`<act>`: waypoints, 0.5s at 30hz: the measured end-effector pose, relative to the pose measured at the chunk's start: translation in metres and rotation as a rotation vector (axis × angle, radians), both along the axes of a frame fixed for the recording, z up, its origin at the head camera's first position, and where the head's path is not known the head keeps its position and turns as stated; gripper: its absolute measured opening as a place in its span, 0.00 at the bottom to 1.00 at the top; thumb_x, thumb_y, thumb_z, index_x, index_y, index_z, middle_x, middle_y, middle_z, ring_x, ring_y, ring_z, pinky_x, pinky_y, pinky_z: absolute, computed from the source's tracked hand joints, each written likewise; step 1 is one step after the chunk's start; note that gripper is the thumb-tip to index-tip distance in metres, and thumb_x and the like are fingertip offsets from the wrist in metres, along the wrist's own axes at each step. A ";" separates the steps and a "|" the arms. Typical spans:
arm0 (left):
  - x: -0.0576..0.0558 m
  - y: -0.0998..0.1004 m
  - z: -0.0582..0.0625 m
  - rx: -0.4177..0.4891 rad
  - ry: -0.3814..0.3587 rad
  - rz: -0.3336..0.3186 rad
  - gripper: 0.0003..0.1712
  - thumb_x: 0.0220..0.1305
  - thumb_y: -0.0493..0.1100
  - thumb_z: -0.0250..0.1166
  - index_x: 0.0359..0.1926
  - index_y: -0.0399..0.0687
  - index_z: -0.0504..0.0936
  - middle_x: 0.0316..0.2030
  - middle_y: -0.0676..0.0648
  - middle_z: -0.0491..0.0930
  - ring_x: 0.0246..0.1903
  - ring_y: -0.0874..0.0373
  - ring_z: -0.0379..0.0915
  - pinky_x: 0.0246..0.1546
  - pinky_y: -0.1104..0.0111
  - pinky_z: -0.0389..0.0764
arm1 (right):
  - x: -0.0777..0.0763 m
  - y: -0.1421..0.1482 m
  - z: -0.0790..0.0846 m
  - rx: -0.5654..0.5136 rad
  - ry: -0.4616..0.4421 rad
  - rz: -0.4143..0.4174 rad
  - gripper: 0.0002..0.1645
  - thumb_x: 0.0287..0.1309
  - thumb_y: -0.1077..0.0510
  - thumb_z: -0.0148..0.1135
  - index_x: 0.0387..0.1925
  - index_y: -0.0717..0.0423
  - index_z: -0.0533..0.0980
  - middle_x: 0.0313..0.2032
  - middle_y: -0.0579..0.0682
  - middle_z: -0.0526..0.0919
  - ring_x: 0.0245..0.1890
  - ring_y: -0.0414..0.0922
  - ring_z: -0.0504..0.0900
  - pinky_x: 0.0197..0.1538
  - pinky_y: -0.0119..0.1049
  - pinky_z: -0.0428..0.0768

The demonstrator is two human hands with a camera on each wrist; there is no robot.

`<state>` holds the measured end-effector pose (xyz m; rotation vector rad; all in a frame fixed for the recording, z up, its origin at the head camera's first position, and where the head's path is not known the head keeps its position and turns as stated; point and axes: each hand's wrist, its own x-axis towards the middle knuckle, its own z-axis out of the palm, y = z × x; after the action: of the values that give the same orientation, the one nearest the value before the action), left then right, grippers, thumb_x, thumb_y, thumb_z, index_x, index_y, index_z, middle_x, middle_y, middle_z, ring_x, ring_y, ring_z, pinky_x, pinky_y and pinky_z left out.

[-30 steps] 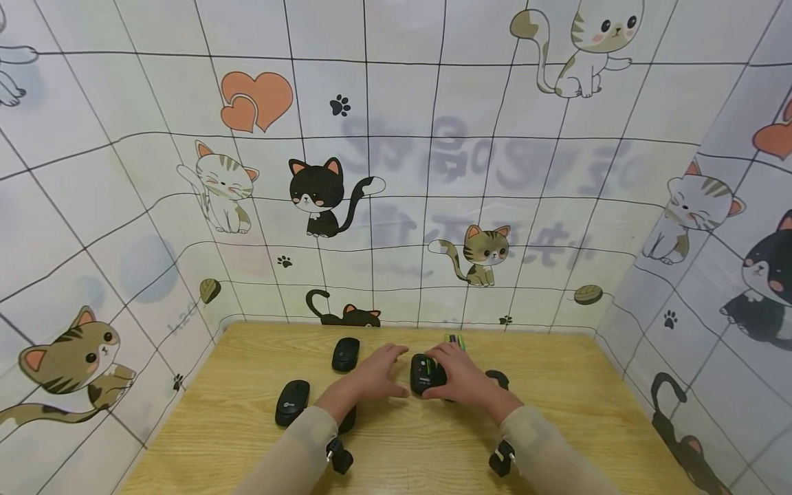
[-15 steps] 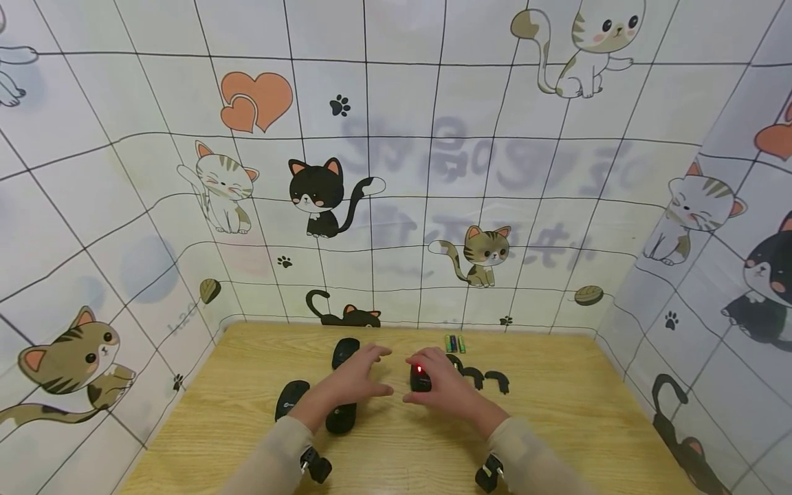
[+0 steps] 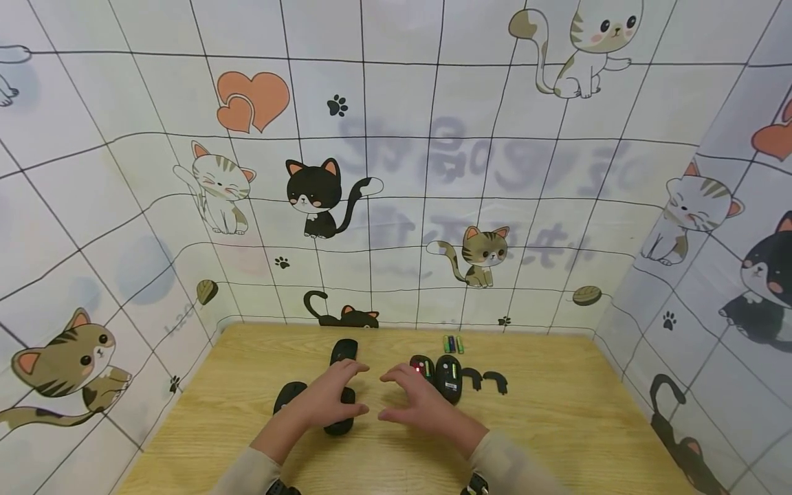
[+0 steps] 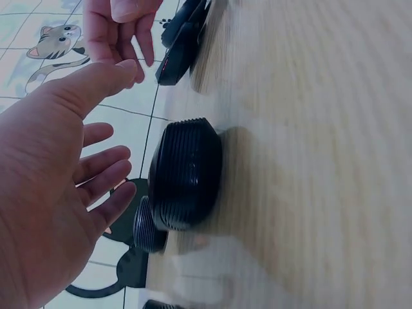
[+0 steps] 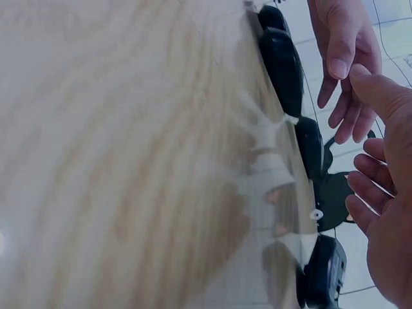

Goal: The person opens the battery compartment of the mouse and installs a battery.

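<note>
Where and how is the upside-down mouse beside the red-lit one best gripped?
Probably by both long sides at the near end, from above: the upside-down mouse is an elongated oval lying flat, and its near end reaches past the red-lit mouse and adjacent curved black piece flanking its farther part.

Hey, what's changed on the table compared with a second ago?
The left hand and the right hand have both drawn back toward the person and leftward. The right hand has let go of the upturned mouse with the red light, which now lies uncovered by its fingers' grip. The batteries and the black mice on the left stayed put.
</note>
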<state>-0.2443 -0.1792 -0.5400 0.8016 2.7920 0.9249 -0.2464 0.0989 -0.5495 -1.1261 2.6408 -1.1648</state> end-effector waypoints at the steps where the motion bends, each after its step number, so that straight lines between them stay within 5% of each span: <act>1: 0.002 -0.002 -0.001 0.003 0.000 0.002 0.44 0.69 0.55 0.79 0.78 0.45 0.73 0.75 0.43 0.71 0.75 0.41 0.68 0.70 0.39 0.76 | 0.001 -0.002 -0.002 -0.008 -0.008 0.007 0.36 0.69 0.47 0.79 0.70 0.59 0.77 0.65 0.48 0.78 0.66 0.50 0.78 0.69 0.54 0.81; 8: 0.017 -0.020 -0.006 0.049 -0.059 0.046 0.48 0.67 0.57 0.81 0.80 0.48 0.71 0.78 0.45 0.69 0.77 0.41 0.66 0.70 0.38 0.75 | 0.009 -0.017 -0.010 -0.037 -0.063 0.030 0.35 0.71 0.48 0.78 0.71 0.58 0.77 0.65 0.48 0.78 0.66 0.54 0.79 0.70 0.50 0.80; 15: 0.022 -0.029 0.001 0.049 -0.066 0.036 0.52 0.61 0.56 0.85 0.80 0.45 0.71 0.77 0.41 0.70 0.76 0.39 0.66 0.70 0.37 0.75 | 0.010 -0.031 -0.017 0.003 -0.082 0.023 0.37 0.71 0.44 0.77 0.72 0.55 0.76 0.64 0.45 0.77 0.67 0.47 0.77 0.71 0.48 0.79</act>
<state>-0.2221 -0.2078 -0.5391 0.7151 2.7459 1.0100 -0.2365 0.0678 -0.5668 -1.0812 2.5604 -1.1768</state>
